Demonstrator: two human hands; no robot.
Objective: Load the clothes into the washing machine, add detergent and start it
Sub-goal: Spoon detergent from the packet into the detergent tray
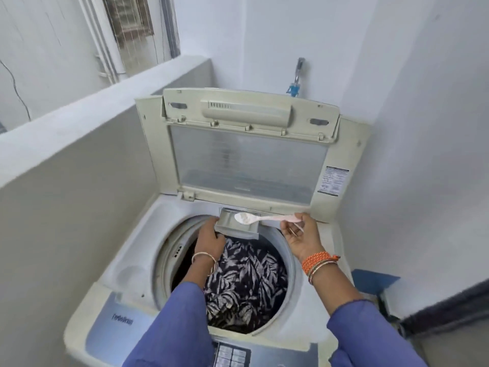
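A top-loading washing machine (127, 258) stands with its lid (248, 160) raised. Dark clothes with a pale leaf print (246, 282) fill the drum. At the drum's far rim the grey detergent drawer (232, 229) is pulled out. My left hand (210, 241) grips the drawer's left front corner from below. My right hand (300, 235) pinches the handle of a pale pink spoon (267, 219). The spoon's bowl holds white detergent powder (244, 218) just above the drawer.
A low grey wall (79, 154) runs close along the machine's left side. A tap with a blue fitting (296, 80) sticks out of the white back wall. The control panel (232, 353) is at the near edge. A blue object (373, 280) lies at the right.
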